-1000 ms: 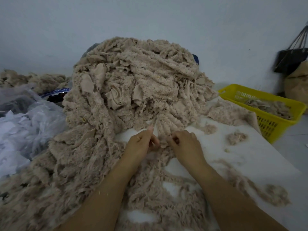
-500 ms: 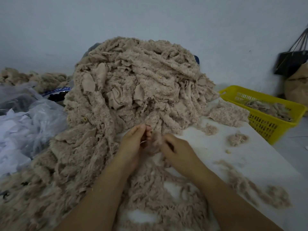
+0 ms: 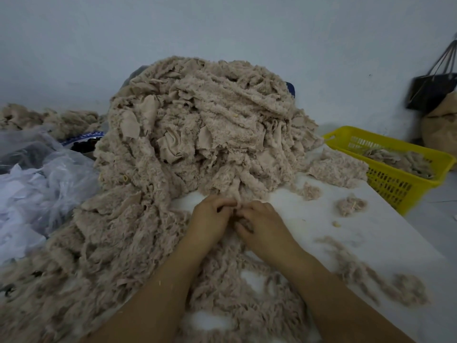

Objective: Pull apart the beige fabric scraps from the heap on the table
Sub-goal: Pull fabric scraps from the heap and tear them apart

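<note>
Since half a second earlier, the two hands have been drawn together, and the gap formerly seen between their fingertips is closed. The left hand [image 3: 210, 219] and the right hand [image 3: 265, 227] are shown meeting at the foot of the large heap of beige fleecy fabric scraps [image 3: 210, 125], which is piled on the white table [image 3: 371, 231] against the wall. A narrow beige strip [image 3: 235, 193] hanging from the heap's lower edge is pinched by the curled fingers of the left hand. Its lower tuft is enclosed by the curled fingers of the right hand. Both forearms are laid over a flat spread of teased beige fibre [image 3: 111, 243] covering the near side of the table. Small loose beige tufts [image 3: 350, 205] are scattered to the right, well apart from the hands. A yellow perforated plastic basket [image 3: 405, 186] holding more scraps is set beside the table's right edge. Crumpled clear plastic bags [image 3: 37, 184] lie at the left.
</note>
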`<state>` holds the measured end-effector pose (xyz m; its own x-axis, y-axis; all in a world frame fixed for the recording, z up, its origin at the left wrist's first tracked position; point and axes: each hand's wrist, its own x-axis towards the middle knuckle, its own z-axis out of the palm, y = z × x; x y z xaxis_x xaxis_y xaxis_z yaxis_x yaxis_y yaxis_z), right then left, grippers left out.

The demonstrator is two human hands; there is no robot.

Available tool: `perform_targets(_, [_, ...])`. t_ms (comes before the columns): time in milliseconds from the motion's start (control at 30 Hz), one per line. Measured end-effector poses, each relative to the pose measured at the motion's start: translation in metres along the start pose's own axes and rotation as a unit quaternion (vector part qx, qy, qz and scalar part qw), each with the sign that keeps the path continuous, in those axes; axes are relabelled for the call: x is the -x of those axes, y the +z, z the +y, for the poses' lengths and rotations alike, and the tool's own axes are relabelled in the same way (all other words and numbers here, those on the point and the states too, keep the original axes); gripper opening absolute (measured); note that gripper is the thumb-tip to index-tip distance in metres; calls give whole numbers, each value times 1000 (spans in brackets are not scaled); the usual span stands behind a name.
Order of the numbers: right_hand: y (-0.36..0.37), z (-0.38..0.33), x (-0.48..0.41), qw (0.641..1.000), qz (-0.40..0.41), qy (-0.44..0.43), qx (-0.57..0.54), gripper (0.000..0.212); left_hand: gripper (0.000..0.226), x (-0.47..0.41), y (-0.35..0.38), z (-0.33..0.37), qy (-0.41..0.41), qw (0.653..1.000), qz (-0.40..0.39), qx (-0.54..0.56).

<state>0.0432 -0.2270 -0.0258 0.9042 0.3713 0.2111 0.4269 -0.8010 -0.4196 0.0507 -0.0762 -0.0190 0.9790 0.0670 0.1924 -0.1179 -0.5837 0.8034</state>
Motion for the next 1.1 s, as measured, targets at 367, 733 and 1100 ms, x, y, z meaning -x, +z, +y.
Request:
perform_targets(367, [-25,-4,1,871,56,170,-457,38,35,30,-7,41,56,966,-137,211])
perform_targets(733, [-28,6,-10,683,184,244,-664,20,51,26,-8,32,74,974,-104,188])
perform_targets(1100, [-37,8,0,689,33,131,-712,40,48,21,-15,24,-101,975,-123,155])
